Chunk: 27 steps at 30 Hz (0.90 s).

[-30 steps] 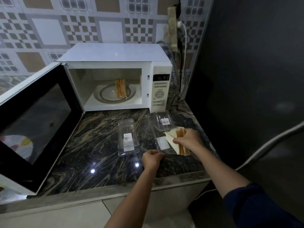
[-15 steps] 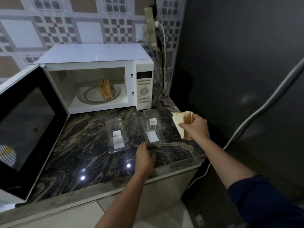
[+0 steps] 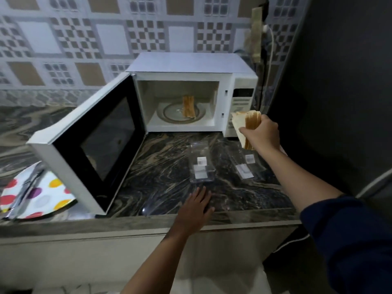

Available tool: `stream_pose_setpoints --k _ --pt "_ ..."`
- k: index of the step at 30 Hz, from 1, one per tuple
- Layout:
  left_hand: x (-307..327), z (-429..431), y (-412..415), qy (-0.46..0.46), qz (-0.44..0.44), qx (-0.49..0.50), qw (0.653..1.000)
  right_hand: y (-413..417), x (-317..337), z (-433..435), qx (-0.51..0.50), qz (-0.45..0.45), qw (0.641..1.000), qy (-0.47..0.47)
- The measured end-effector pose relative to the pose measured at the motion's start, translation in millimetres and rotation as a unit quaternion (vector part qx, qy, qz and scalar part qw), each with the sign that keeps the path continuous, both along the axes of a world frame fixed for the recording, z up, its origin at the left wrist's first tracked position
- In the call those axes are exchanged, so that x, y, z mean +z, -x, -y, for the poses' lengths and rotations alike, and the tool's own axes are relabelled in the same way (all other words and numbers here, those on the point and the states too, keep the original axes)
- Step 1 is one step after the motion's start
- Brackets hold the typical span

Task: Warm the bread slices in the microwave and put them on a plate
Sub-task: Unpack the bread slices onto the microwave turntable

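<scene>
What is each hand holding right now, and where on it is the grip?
The right hand grips a stack of bread slices around its middle. The left hand is open over the counter, holding nothing.

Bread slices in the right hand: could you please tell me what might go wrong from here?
1. The right hand grips several bread slices in one bunch in mid-air; one could slip onto the counter.
2. The upright slices on the turntable stand on edge; adding more may topple them.
3. The open door stands between the right hand and the dotted plate, so reaching it could be awkward.
</scene>
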<state>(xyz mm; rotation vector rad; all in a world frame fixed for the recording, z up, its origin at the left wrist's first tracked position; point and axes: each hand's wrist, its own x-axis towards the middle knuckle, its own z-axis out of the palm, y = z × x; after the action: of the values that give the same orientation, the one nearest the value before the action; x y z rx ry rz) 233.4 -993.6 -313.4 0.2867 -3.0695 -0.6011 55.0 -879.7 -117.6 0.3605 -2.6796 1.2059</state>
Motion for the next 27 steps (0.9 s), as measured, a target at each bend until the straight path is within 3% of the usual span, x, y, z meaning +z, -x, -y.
stream_pose_setpoints --k 6,10,21,27 --pt "-4.2 60.7 -38.8 0.01 -0.036 0.099 0.994 -0.9 5.8 73.9 0.063 0.003 0.998 0.015" --pt "-1.1 97.9 -37.4 0.028 -0.007 0.143 0.989 10.4 3.8 123.4 0.099 0.006 0.995 0.017" --pt "5.6 184.6 74.8 0.016 0.022 0.195 0.98 94.2 -31.2 260.2 0.145 0.046 0.988 -0.036" --pt "-4.6 213.7 120.1 0.045 -0.016 0.204 0.978 123.3 -63.3 308.4 0.155 0.101 0.978 -0.092"
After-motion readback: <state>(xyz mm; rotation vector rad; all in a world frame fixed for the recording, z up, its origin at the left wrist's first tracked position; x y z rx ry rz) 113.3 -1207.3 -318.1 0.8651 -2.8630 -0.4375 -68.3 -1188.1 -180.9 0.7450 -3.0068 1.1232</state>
